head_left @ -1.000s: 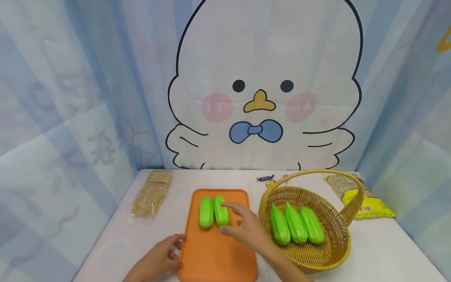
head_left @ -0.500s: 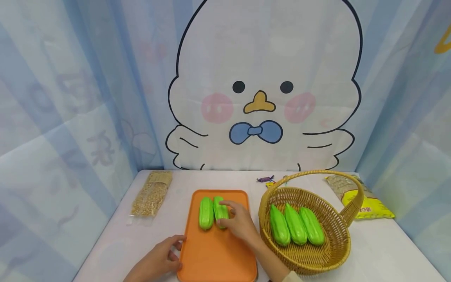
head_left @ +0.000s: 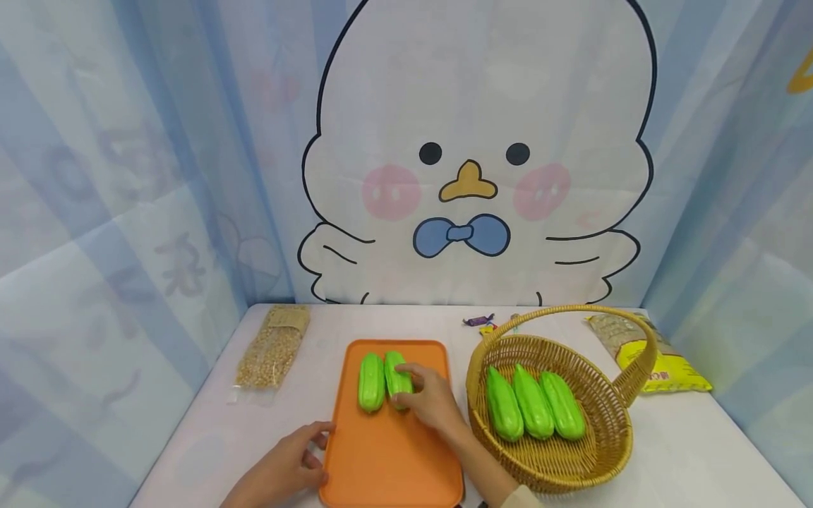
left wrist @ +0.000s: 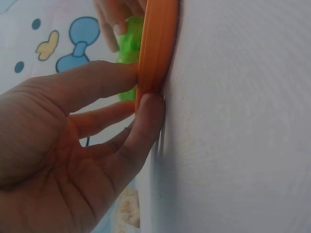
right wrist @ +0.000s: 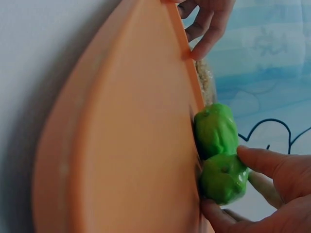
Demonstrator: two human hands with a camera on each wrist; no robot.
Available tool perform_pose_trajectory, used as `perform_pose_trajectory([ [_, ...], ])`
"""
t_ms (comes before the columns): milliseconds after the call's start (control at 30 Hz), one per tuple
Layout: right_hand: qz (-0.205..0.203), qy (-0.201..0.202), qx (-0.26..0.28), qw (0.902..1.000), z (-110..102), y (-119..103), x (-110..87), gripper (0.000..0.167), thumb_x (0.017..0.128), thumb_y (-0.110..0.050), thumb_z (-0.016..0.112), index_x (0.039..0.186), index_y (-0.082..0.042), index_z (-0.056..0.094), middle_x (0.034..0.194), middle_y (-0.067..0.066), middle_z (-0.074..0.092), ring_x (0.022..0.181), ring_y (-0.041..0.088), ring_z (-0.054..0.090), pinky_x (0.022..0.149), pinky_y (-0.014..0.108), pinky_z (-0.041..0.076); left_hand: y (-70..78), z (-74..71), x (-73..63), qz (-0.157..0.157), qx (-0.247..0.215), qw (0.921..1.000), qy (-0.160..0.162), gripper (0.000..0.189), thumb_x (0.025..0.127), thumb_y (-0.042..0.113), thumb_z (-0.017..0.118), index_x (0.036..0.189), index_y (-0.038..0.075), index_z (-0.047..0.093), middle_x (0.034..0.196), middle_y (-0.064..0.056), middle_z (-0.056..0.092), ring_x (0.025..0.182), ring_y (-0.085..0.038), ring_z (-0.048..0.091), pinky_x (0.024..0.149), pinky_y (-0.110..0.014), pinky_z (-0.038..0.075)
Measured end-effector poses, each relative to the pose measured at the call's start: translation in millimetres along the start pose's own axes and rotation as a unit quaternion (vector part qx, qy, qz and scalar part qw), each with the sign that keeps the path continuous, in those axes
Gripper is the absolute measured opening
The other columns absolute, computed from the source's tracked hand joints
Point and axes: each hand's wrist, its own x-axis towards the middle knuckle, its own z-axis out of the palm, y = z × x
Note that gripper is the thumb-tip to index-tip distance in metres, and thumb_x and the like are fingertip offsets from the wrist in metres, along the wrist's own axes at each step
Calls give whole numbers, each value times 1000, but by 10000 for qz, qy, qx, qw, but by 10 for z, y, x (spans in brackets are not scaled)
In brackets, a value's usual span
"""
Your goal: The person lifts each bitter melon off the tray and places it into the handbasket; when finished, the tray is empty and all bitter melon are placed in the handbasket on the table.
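Two glossy, ridged green toy gourds lie side by side at the far end of an orange tray (head_left: 390, 458). My right hand (head_left: 435, 402) pinches the right-hand gourd (head_left: 398, 377), its thumb near the lower end and fingers higher up. In the right wrist view, the left-hand gourd (right wrist: 216, 128) touches the held one. Both appear to rest on the tray. My left hand (head_left: 286, 458) grips the tray's left rim; the left wrist view shows the fingertips (left wrist: 150, 104) against the rim.
A wicker basket (head_left: 612, 437) with a tall handle stands right of the tray, holding three similar gourds (head_left: 533, 402). A bag of grains (head_left: 273, 349) lies at the left, a yellow-labelled bag (head_left: 667, 367) at the right. Small wrapped candies (head_left: 479, 321) lie at the back.
The right hand has closed its thumb and fingers onto the right-hand gourd, having hovered beside it with fingers spread. The left hand stays at the tray rim.
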Motion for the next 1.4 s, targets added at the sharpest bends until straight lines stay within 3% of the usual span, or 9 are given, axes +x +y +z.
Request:
perform_pose_trajectory([
  [233,77,-1,217,9997,-1,-8,3,49,80,-9,80,126,-9,66,130,22,59,117,43,57,90,52,49,11,6,7,-115,45,9999,28,70,80,9,81,140,-2,48,107,-4,55,81,-20,57,72,-37,49],
  [400,174,48,415,9990,-22,-33,-14,49,82,-12,79,129,-10,65,132,20,57,116,40,58,89,48,50,22,5,3,-29,66,10000,32,69,80,9,81,140,-2,48,108,-5,55,82,-20,57,72,-38,49],
  [633,330,-50,862,9957,-113,-242,-143,50,82,-22,81,129,-21,64,138,15,53,117,37,58,86,43,53,23,22,1,-150,41,9998,85,68,79,8,81,139,-1,49,107,-4,56,82,-20,57,72,-38,49],
  [800,322,-272,1128,9927,-268,-522,-369,50,82,-29,81,129,-30,64,144,5,48,123,35,54,88,47,51,26,25,-4,-178,-4,9998,89,68,79,8,81,138,-1,49,107,-5,55,82,-20,57,72,-38,49],
  [1033,158,-663,1760,9820,-587,-865,-762,50,84,-25,80,131,-27,62,146,6,45,129,35,48,91,39,51,42,17,-16,2,-19,10000,42,68,80,6,80,138,-4,48,106,-5,54,82,-20,57,71,-37,49],
  [1200,-1,-591,1702,9836,-870,-997,-1015,53,83,-19,81,132,-22,61,143,5,48,130,35,46,95,33,47,58,24,-10,-183,-33,9998,67,68,80,7,80,139,-3,48,106,-5,54,82,-20,56,71,-37,49],
  [1400,666,-421,1356,9876,-1267,-1108,-1323,56,82,-23,82,133,-19,60,146,7,45,128,32,49,95,32,48,56,28,-2,-369,-97,9993,57,69,80,8,80,140,-2,48,107,-5,53,82,-21,55,71,-37,48],
])
